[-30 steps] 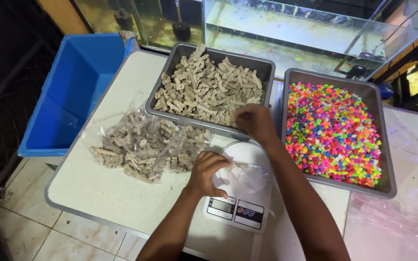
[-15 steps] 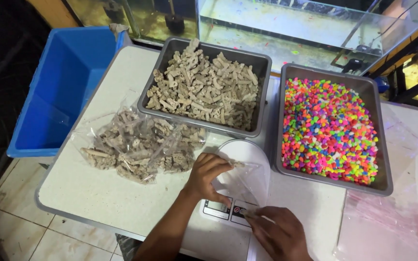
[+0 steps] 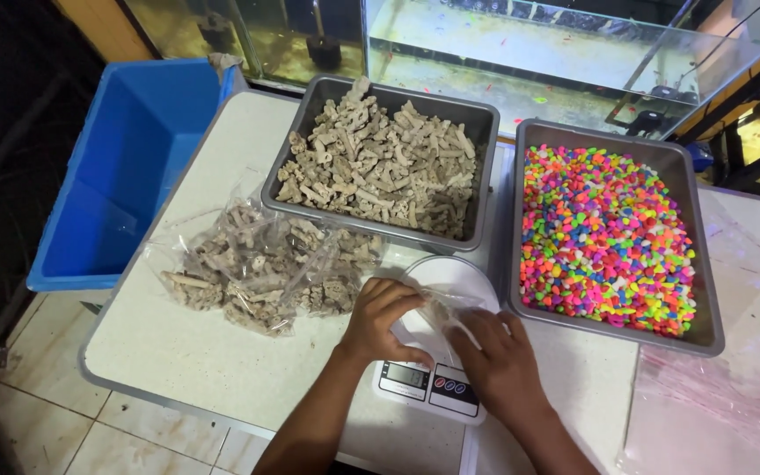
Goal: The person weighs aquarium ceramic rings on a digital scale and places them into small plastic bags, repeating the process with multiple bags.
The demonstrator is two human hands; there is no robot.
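My left hand [image 3: 382, 318] and my right hand [image 3: 496, 354] both grip a small clear plastic bag [image 3: 440, 308] over the round white plate of a kitchen scale [image 3: 437, 380]. The bag holds a few beige pieces. Behind the scale stands a grey metal tray [image 3: 310, 114] full of beige coral-like pieces. To its right is a second grey tray [image 3: 705, 290] filled with bright multicoloured pebbles. Left of my left hand lie several filled clear bags of beige pieces [image 3: 261, 259].
A blue plastic bin [image 3: 116, 176] stands off the table's left edge. A glass aquarium [image 3: 556, 44] runs along the back. A stack of empty clear bags [image 3: 714, 405] lies at the table's right front. Tiled floor shows below the table edge.
My right hand has come back from the tray of beige pieces to the scale and now grips the bag together with my left hand.
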